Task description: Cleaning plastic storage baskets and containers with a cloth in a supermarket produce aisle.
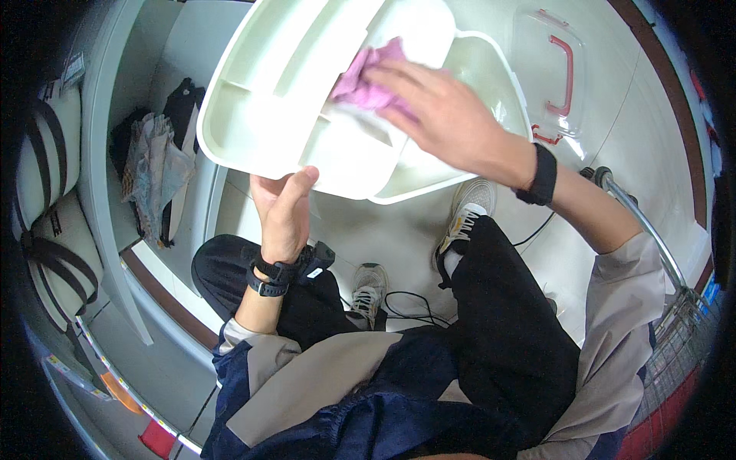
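My left hand (284, 210) grips the lower edge of a white plastic compartment tray (259, 135), thumb on its rim. The tray is held up, with several divided sections facing me. In my right hand (437, 115) is a crumpled pink cloth (368, 83), pressed against the tray's inner surface near a divider. Behind the tray, partly hidden by it and by my right hand, is a pale green-white plastic tub (483, 63).
A clear plastic lid with a red handle (566, 75) lies on the tiled floor beyond. Umbrellas and dark cloth (158, 155) sit on a shelf at left, near strapped white bags (57, 253). A wire cart (673, 322) stands at right. A black cable (417, 307) runs by my shoes.
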Available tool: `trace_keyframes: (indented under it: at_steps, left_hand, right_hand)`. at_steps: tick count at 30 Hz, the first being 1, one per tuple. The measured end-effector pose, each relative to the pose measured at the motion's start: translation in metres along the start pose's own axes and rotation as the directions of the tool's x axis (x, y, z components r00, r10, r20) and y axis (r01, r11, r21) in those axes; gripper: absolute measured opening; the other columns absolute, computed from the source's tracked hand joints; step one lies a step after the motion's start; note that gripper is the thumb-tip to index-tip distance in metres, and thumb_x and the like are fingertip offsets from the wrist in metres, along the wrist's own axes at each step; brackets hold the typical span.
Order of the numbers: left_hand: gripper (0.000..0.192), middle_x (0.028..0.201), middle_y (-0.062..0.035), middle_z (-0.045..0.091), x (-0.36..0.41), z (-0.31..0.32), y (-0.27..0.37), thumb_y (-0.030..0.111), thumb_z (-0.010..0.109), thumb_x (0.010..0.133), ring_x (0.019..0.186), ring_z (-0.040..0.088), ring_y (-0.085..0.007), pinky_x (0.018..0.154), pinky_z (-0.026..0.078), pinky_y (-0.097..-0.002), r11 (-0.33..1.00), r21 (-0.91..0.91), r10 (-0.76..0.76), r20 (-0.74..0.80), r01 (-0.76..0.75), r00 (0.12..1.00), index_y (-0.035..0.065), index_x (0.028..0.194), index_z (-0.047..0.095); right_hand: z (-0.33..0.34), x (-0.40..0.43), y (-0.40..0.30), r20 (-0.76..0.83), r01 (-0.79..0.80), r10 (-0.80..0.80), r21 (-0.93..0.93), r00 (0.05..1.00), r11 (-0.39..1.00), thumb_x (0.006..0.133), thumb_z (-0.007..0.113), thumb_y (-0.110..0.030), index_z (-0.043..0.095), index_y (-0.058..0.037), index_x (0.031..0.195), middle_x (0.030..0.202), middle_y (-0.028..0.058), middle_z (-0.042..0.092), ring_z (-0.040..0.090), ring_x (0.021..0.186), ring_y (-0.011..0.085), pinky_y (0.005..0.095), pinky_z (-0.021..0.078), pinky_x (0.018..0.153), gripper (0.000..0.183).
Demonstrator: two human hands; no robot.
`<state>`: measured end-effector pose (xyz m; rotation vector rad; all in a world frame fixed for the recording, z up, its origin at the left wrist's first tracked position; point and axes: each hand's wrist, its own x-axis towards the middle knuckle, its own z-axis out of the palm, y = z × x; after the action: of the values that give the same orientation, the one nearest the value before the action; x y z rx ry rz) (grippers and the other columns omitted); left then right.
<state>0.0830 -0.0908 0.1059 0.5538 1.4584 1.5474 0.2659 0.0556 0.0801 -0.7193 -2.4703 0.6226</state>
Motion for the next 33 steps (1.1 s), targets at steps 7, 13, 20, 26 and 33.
trace_keyframes:
  at_steps: [7, 13, 20, 26, 33]
  left_hand:
    - [0.059, 0.125, -0.0091, 0.048, 0.005, -0.023, -0.001, -0.003, 0.055, 0.078, 0.115, 0.048, -0.021, 0.1, 0.04, -0.0388, 0.999, -0.025, -0.047, -0.065, 0.046, 0.997, 0.0024, 0.133, 0.035]
    - [0.064, 0.125, -0.0117, 0.048, 0.002, -0.017, 0.004, 0.001, 0.062, 0.076, 0.114, 0.048, -0.0233, 0.1, 0.039, -0.039, 0.996, -0.033, -0.088, -0.054, 0.087, 0.995, 0.0012, 0.133, 0.034]
    - [0.066, 0.119, -0.0124, 0.051, -0.002, -0.011, 0.0, 0.003, 0.069, 0.072, 0.11, 0.051, -0.0219, 0.096, 0.04, -0.0361, 0.996, 0.017, -0.086, -0.044, 0.087, 0.995, -0.0017, 0.13, 0.038]
    - [0.059, 0.121, -0.0101, 0.053, -0.002, -0.014, 0.0, -0.001, 0.069, 0.072, 0.11, 0.052, -0.0199, 0.097, 0.039, -0.0343, 0.993, 0.003, -0.118, 0.02, 0.118, 0.993, -0.0015, 0.126, 0.044]
    - [0.063, 0.122, -0.0108, 0.051, -0.003, -0.011, -0.009, -0.001, 0.062, 0.074, 0.113, 0.051, -0.0225, 0.099, 0.038, -0.0377, 0.994, 0.033, -0.109, 0.013, 0.109, 0.994, -0.0011, 0.132, 0.037]
  right_hand:
    - [0.002, -0.013, 0.003, 0.053, 0.307, -0.318, 0.146, 0.947, 0.94, 0.077, 0.062, -0.013, 0.061, -0.0044, 0.103, 0.105, 0.0117, 0.06, 0.057, 0.105, 0.0242, 0.0357, 0.0458, 0.093, 0.027]
    - [-0.021, 0.003, 0.083, 0.118, 0.206, -0.171, -0.418, 0.978, 0.885, 0.081, 0.053, -0.008, 0.063, -0.004, 0.094, 0.11, 0.0075, 0.061, 0.057, 0.106, 0.0254, 0.0361, 0.0431, 0.094, 0.016]
    - [0.002, 0.023, 0.067, -0.013, 0.015, -0.018, -0.211, 1.0, 0.977, 0.08, 0.05, -0.003, 0.054, 0.0012, 0.114, 0.113, 0.0173, 0.058, 0.055, 0.106, 0.0296, 0.0373, 0.0417, 0.094, 0.035]
    - [0.006, 0.038, 0.042, 0.034, -0.314, 0.317, 0.272, 0.948, 0.91, 0.083, 0.05, -0.012, 0.055, 0.0023, 0.106, 0.098, 0.0179, 0.063, 0.06, 0.087, 0.0344, 0.0406, 0.0476, 0.078, 0.028]
    - [0.007, 0.016, -0.024, 0.172, -0.275, 0.215, 0.603, 0.961, 0.749, 0.086, 0.06, -0.034, 0.057, 0.0022, 0.106, 0.105, 0.0208, 0.062, 0.062, 0.094, 0.0337, 0.0401, 0.0493, 0.083, 0.041]
